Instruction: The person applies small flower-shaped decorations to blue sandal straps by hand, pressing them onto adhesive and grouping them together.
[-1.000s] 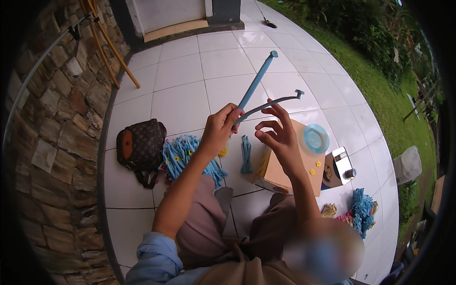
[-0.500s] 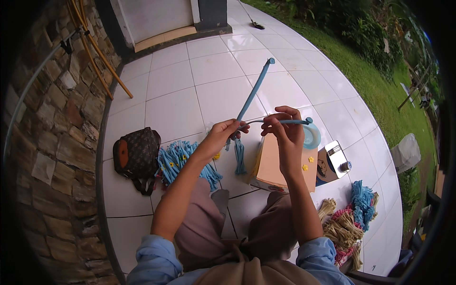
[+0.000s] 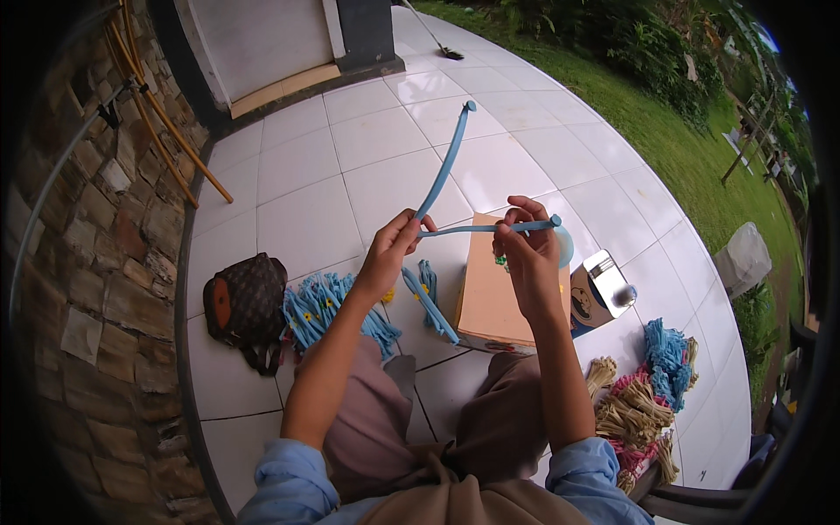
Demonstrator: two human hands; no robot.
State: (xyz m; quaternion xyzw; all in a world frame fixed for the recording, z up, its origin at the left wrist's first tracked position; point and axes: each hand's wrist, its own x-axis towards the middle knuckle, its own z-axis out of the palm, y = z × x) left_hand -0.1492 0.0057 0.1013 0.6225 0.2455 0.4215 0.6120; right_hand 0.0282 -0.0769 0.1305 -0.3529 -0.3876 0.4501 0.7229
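Note:
A light blue cord [image 3: 448, 166] with knobby knotted ends is stretched in front of me. My left hand [image 3: 393, 254] pinches it, with one length rising up and away. A second length runs right to my right hand [image 3: 531, 254], whose thumb and fingers close on it near its knotted end. More blue strands [image 3: 430, 306] hang below my left hand, beside a small blue bundle. Something small and green [image 3: 500, 260] shows by my right fingers; its kind is unclear. Beneath the hands stands a cardboard box [image 3: 490, 293], with a pale blue round container partly hidden behind my right hand.
Left are a brown patterned backpack [image 3: 243, 302] and a pile of blue cords [image 3: 337, 306] with yellow flowers. A phone-like shiny slab [image 3: 605, 278] lies right of the box. Bundles of blue [image 3: 668, 360] and beige cords [image 3: 632, 404] lie farther right. A stone wall [image 3: 105, 289] borders the left.
The length between my hands has gone from arched to nearly straight. The rising length has swung slightly left and bends more. A strand below my left hand now slants toward the box.

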